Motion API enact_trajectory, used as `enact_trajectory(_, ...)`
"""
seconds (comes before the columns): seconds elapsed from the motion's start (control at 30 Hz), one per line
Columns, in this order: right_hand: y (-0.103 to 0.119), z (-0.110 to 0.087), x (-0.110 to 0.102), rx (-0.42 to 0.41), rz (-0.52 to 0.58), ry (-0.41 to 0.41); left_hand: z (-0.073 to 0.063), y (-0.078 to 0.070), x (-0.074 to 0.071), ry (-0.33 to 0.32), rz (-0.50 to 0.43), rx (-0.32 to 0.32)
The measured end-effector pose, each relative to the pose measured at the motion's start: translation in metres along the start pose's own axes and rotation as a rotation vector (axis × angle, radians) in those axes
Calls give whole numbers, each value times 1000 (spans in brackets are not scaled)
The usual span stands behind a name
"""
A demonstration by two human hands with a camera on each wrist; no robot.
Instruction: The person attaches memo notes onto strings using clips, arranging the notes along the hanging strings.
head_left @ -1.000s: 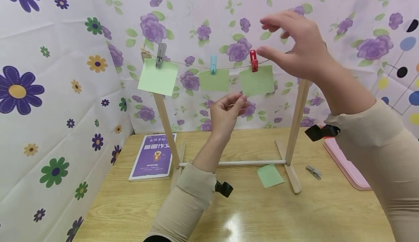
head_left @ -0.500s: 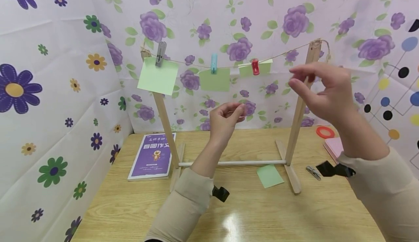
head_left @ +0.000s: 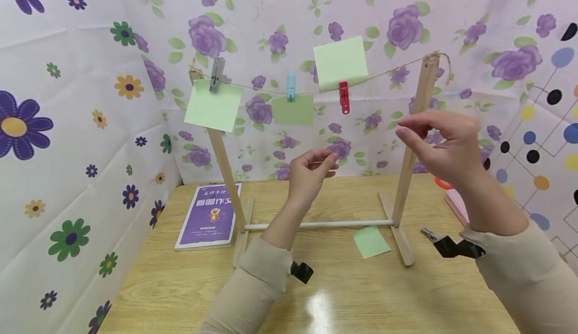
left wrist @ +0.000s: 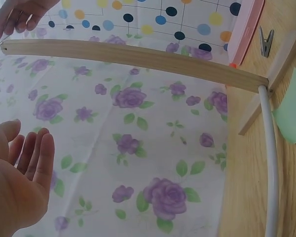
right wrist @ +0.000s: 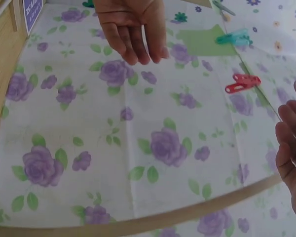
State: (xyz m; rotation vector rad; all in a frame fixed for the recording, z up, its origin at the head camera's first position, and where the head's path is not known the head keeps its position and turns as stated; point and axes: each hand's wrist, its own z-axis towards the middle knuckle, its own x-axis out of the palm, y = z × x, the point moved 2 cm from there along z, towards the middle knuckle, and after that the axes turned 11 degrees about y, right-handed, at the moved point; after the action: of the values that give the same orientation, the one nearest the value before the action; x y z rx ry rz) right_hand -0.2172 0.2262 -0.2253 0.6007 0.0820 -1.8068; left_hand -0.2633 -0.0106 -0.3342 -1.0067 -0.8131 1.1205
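A square of smooth, pale green paper, the upper note (head_left: 341, 62), stands at the upper centre of the frame, above a thin twine string (head_left: 397, 67). A red clip (head_left: 344, 98) grips its lower edge, handle downward. Below, at centre, the left hand (head_left: 311, 171) is empty, fingers loosely bent; at centre right, the right hand (head_left: 444, 141) is likewise free. The rack (head_left: 402, 198) is pale wood, the surface (head_left: 361, 294) wood-grained.
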Motion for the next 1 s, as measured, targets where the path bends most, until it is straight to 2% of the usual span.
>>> enact_trajectory(0.07, -2, 5, 7, 4, -22, 42, 0, -1, 0, 3, -1, 4)
enact_trajectory(0.17, -2, 15, 18, 23, -121, 109, -1, -1, 0, 9, 3, 0)
enact_trajectory(0.23, -2, 22, 26, 84, -158, 153, -1, -1, -1, 10, 12, -6)
enact_trajectory(0.3, -3, 28, 35, 189, -157, 208, -2, 1, -2, 10, 25, -16)
enact_trajectory(0.43, -6, 36, 50, 449, 17, 295, -6, 5, -5, 21, 53, -31)
enact_trajectory(0.5, -7, 37, 56, 514, 143, 301, -9, 10, -7, 30, 68, -44)
enact_trajectory(0.57, -8, 37, 61, 532, 244, 287, -12, 16, -9, 42, 81, -61)
enact_trajectory(0.63, -8, 37, 64, 506, 306, 257, -16, 24, -12, 53, 99, -88)
enact_trajectory(0.7, -6, 37, 65, 453, 294, 231, -19, 31, -16, 63, 117, -106)
enact_trajectory(0.9, 1, 44, 63, 171, 60, 167, -28, 45, -30, 56, 130, -131)
enact_trajectory(1.0, 4, 50, 62, 43, -45, 166, -33, 51, -38, 61, 157, -147)
